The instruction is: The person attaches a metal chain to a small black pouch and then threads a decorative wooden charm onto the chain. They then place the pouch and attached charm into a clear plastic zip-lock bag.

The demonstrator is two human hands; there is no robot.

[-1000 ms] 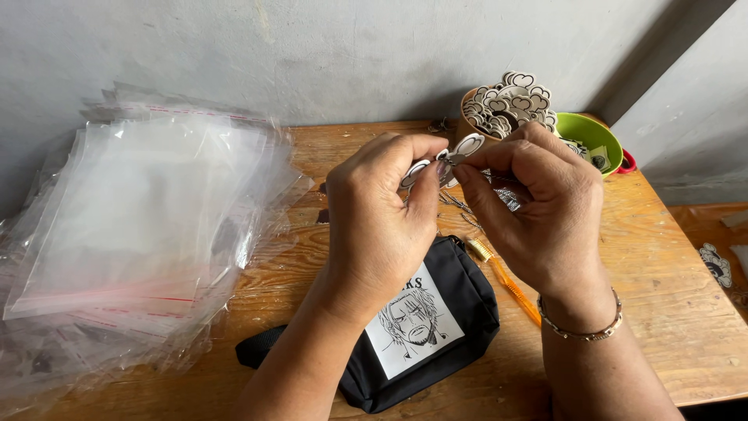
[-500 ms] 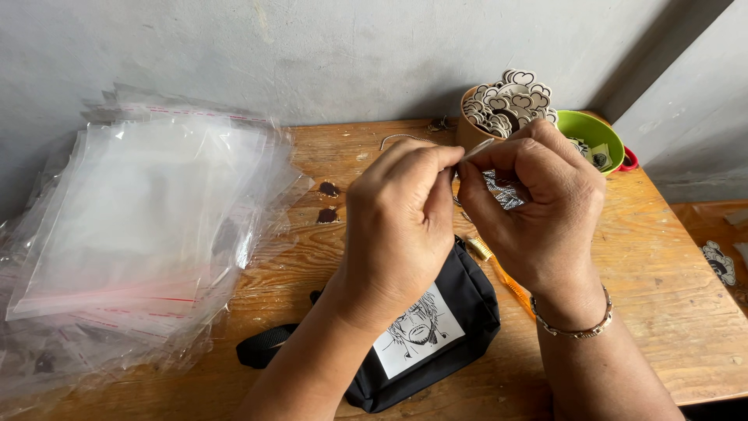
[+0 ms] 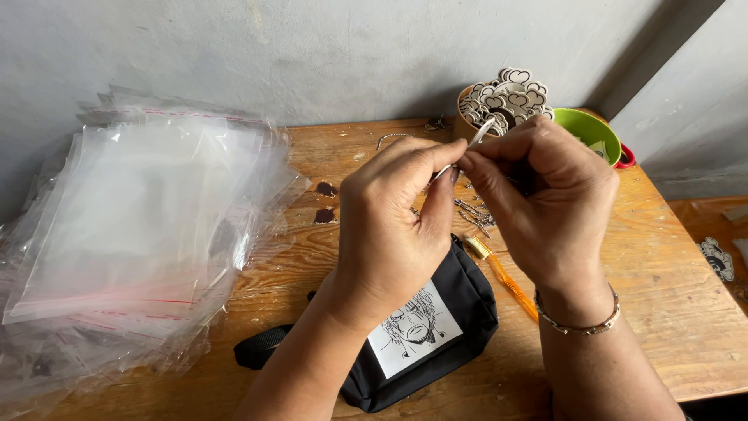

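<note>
Both hands meet at the middle of the head view, a little toward 12 o'clock, over a wooden table [image 3: 670,312]. The left hand [image 3: 393,226] is closed in a pinch, thumb and forefinger tips pressed on a small silver metal clasp [image 3: 477,134], whose bright end pokes out toward 1 o'clock between the two hands. The right hand [image 3: 549,206] is also closed, its fingertips nipping the same clasp from the 3 o'clock side; a thin bracelet [image 3: 580,323] circles its wrist.

Compared with a second ago, the left fingers have curled over: then the pale metal piece lay plainly visible between the hands, and now most of it is hidden inside the pinch. The hands have stayed at the same spot above the table, so the work on the clasp looks to be in its fiddly middle part rather than finished.

Below the hands, at 6 o'clock, lies a black pouch [image 3: 460,308] with a drawn face on a white patch, an orange toothbrush [image 3: 506,281] just beside it. At 9 o'clock sits a heap of clear zip bags [image 3: 132,226]. At 1 o'clock a round cup of heart-shaped charms [image 3: 510,93] touches a green bowl [image 3: 596,129]. Loose chains [image 3: 471,210] lie under the hands.
</note>
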